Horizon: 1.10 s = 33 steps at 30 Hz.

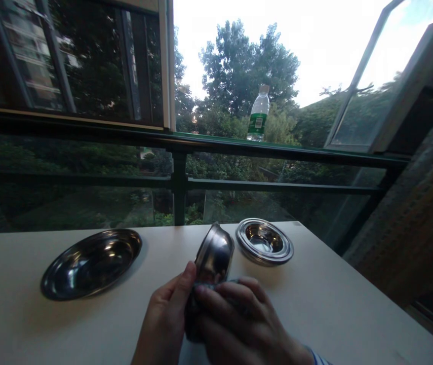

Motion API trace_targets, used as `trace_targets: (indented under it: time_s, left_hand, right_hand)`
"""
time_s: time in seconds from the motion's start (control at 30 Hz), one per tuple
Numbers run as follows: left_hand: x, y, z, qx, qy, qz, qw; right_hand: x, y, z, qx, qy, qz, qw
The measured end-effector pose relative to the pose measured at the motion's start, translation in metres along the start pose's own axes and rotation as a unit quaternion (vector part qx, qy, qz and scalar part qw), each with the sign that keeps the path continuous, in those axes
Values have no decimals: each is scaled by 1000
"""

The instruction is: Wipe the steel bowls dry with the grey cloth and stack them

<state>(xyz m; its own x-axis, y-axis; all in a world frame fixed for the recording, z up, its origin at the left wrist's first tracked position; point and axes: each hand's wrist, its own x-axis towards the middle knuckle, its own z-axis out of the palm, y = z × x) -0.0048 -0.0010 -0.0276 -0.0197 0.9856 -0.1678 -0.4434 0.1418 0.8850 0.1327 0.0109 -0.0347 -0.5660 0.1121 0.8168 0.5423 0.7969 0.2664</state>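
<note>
A shiny metal bowl [215, 253] is tipped on its side above the front middle of the table. My left hand [166, 310] grips its left edge, thumb up along the rim. On the lower right side, my right hand [241, 319] is closed with fingers bent around a dark, bunched cloth [192, 322] pressed against the bowl. Most of the cloth is hidden under my fingers, and the bowl's lower part is covered by both hands.
An oval metal dish [90, 263] lies left on the white table [151, 253]. Stacked round metal dishes [265, 242] stand right, close to the bowl. Behind the table runs a dark railing [216, 147], bearing a plastic bottle [258, 115] with a green label before an open window.
</note>
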Motion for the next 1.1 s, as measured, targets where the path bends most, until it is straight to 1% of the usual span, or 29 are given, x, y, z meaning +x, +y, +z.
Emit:
trace_targets:
  time_s: [0.1,0.13,0.17,0.2,0.3,0.33,0.37,0.43,0.47,0.5,0.6,0.63,0.67,0.77,0.8,0.83,0.9,0.93,0.97,1.07,1.1]
  left_hand:
    - [3,-6,-1,11,-4,34,999]
    - [4,-7,-1,17,1,39,999]
    - [4,-7,-2,21,4,39,999]
    - [3,-7,-2,23,8,37,999]
    - [1,-6,-3,23,2,30,999]
    - [1,-5,-3,26,0,32,999]
    - [0,-5,-3,31,0,35,999]
    - [0,-6,-2,41,6,45,998]
    - [0,-6,-2,45,10,47,998]
    - [0,-7,-2,47,11,45,998]
    - [0,-7,-2,45,5,40,998]
    - [0,-7,-2,46,4,42,998]
    - [0,-6,-2,50,6,46,998]
    - [-1,-5,-3,66,19,53,996]
    - [-1,-5,-3,71,22,51,996]
    - [-2,-5,-3,72,23,49,996]
    - [-2,-4,-2,68,19,49,996]
    - [-2,-4,-1,65,18,52,996]
    - [-2,-5,0,63,16,54,996]
    - [-2,-6,2,69,21,53,996]
    - [-2,-7,2,73,24,51,996]
  right_hand:
    - [-3,6,-3,29,-2,78,997]
    - [-3,6,-3,37,-7,98,994]
    - [-3,6,-3,43,-10,104,994]
    - [-3,5,-3,44,-8,94,995]
    - [-2,2,-2,40,2,30,999]
    - [-2,3,-2,39,1,30,999]
    - [-2,3,-3,39,-3,49,998]
    - [-3,5,-4,37,-15,109,993]
    - [-3,5,-4,36,-15,126,991]
    - [-4,5,-4,34,-10,123,992]
    - [-3,3,-3,39,11,48,998]
    - [-3,3,-3,45,11,38,998]
    - [-3,4,-3,51,6,47,998]
    - [-4,7,-5,66,-14,135,989]
    - [-4,8,-5,66,-15,144,987]
    - [-5,8,-5,67,-13,132,989]
    - [-5,8,-4,70,-8,81,994]
    - [-5,9,-4,75,-6,69,995]
    - [-5,10,-3,80,-6,78,994]
    - [-6,14,-4,92,-14,185,978]
    - [-7,15,-4,96,-19,205,974]
